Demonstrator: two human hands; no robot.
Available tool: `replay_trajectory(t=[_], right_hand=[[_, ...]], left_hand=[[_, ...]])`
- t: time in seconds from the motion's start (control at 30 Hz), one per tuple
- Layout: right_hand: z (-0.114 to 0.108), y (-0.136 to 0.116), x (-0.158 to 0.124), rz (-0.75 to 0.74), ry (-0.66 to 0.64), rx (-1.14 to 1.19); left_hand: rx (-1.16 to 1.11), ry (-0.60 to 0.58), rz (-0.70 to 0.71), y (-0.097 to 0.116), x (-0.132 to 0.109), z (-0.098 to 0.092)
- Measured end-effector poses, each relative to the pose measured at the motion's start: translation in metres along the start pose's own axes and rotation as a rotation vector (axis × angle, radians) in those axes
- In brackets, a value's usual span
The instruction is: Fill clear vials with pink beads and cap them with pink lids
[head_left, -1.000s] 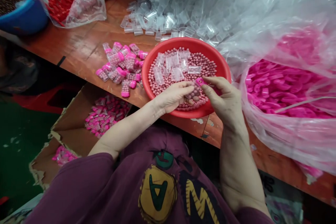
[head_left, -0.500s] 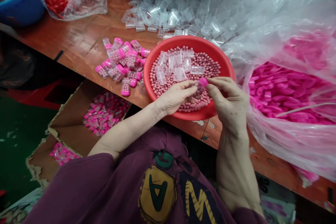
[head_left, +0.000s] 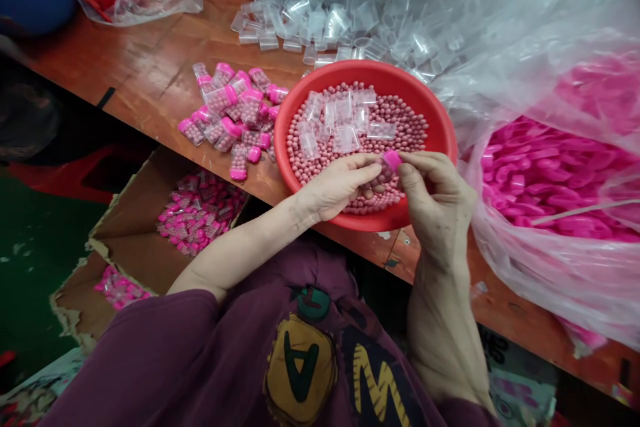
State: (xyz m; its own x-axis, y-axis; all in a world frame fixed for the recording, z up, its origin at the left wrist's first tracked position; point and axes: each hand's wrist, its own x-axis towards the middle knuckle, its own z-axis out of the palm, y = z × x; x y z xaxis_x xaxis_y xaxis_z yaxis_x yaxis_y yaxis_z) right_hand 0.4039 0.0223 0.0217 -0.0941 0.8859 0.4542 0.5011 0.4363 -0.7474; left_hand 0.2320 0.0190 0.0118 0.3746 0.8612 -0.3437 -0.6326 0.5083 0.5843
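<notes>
My left hand (head_left: 340, 187) is closed around a small clear bottle (head_left: 383, 173) over the front of a red basin (head_left: 291, 170). The bottle seems to have pink beads in it, though fingers partly cover it. A bright pink cap (head_left: 392, 160) sits at its upper end. My right hand (head_left: 440, 197) pinches at this cap with thumb and fingers. Pink beads (head_left: 400, 117) fill the basin, and several clear empty bottles (head_left: 345, 139) lie on top of them.
Capped bead-filled bottles (head_left: 225, 103) are heaped left of the basin. Behind spreads a pile of clear bottles (head_left: 320, 20). On the right a plastic bag (head_left: 550, 273) holds pink caps (head_left: 560, 180). A cardboard box (head_left: 120, 213) with more filled bottles stands below the table edge.
The basin appears slightly farther right, along with a small shift of the camera view. Both hands keep the same hold on the bottle and its cap.
</notes>
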Motion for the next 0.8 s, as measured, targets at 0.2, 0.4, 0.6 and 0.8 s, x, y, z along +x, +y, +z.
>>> replay_trajectory(t=[0.2, 0.4, 0.6, 0.8], right_hand=[[-0.004, -0.012, -0.002, -0.111, -0.058, -0.166], [-0.016, -0.012, 0.012, -0.159, -0.178, -0.135], [0.025, -0.008, 0.038, 0.248, -0.152, 0.475], [0.031, 0.003, 0.034, 0.261, -0.442, 0.363]], left_hand=[[0.060, 0.030, 0.066, -0.001, -0.006, 0.006], [0.097, 0.018, 0.077, 0.002, -0.012, 0.009], [0.327, -0.137, 0.044, -0.001, -0.011, 0.003], [0.417, -0.119, 0.132, -0.010, -0.003, 0.000]])
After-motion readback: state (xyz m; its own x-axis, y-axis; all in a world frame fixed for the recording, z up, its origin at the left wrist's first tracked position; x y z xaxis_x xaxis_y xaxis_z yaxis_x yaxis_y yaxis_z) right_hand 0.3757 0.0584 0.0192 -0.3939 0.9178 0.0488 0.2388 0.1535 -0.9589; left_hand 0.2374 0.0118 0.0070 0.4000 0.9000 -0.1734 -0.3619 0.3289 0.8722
